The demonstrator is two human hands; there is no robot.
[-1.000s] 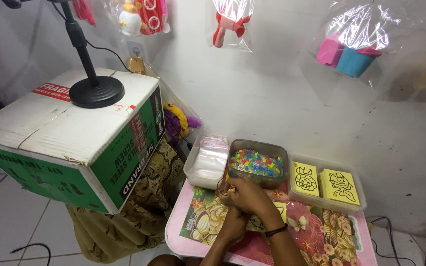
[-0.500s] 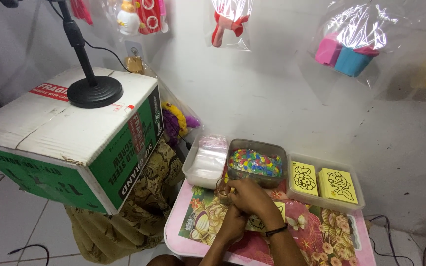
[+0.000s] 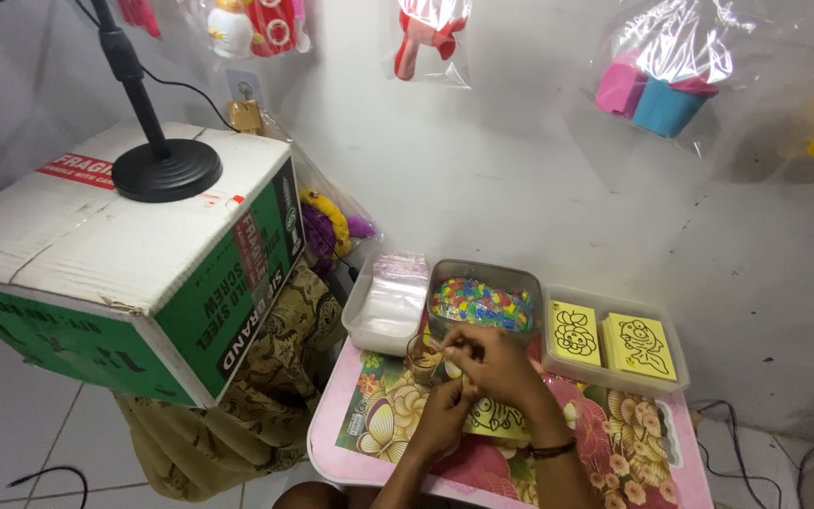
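A small clear cup [image 3: 423, 356] stands near the back edge of the pink flowered table [image 3: 350, 415], just before the tub of coloured beads [image 3: 482, 303]. The left hand [image 3: 445, 415] pinches something tiny beside it; the right hand [image 3: 492, 360] curls closed above a yellow picture card [image 3: 492, 415]. What the fingers hold cannot be made out. Behind, a tray of yellow cards [image 3: 614, 341] sits at the back right, a tub of clear bags [image 3: 386, 303] at the back left.
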